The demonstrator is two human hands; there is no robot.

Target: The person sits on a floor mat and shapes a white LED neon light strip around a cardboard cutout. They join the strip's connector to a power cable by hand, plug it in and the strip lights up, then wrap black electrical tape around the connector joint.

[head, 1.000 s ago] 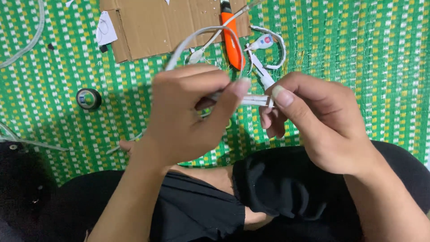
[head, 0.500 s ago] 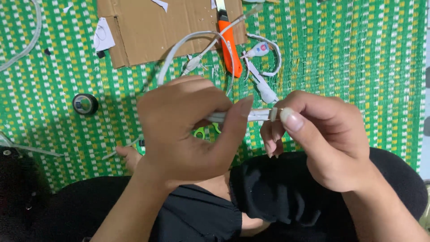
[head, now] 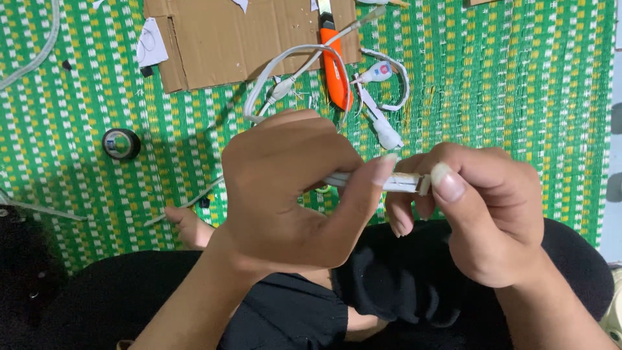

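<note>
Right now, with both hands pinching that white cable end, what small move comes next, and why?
Probably pull the right hand gently rightward while the left hand braces: the white cable end is pinched between both thumbs, and a pale piece sits loose at its tip.

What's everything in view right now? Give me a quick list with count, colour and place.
white cable piece: one, white, pinched between both hands at centre
woven mat: one, green with white and yellow checks, under everything
cardboard sheet: one, brown, top centre on the mat
utility knife: one, orange, lying at the cardboard's right edge
loose cables: several, white or grey, coiled by the knife
tape roll: one, black, left on the mat
paper scrap: one, white, on the cardboard's left edge
left hand: one, gripping the cable piece
right hand: one, thumb and fingers at the cable's end
</note>
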